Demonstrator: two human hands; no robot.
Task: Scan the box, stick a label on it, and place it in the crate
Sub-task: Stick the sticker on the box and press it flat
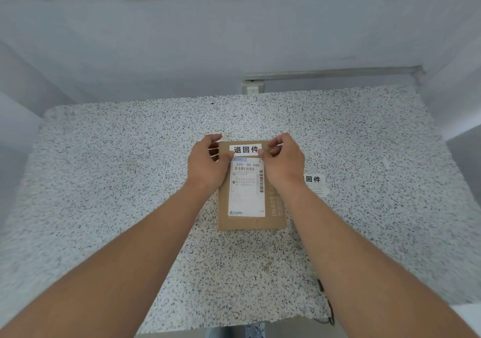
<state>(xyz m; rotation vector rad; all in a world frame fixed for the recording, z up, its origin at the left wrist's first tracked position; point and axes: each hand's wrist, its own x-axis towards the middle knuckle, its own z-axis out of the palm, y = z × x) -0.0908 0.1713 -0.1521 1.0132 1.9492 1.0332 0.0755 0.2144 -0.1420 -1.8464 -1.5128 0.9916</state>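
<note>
A flat brown cardboard box (250, 221) lies on the speckled table (130, 181), a white shipping slip with barcodes on its top. Across the box's far end lies a white label (246, 149) with black characters. My left hand (208, 164) rests on the box's far left corner, thumb tip on the label's left end. My right hand (283, 161) is at the far right corner, thumb and fingers at the label's right end. Whether the label is fully stuck down I cannot tell. No scanner and no crate are in view.
Just right of the box, partly behind my right wrist, lies a stack of the same white labels (316, 181). White walls enclose the table on three sides, with a socket (253, 89) at the back. A dark cable (326, 306) hangs at the near edge.
</note>
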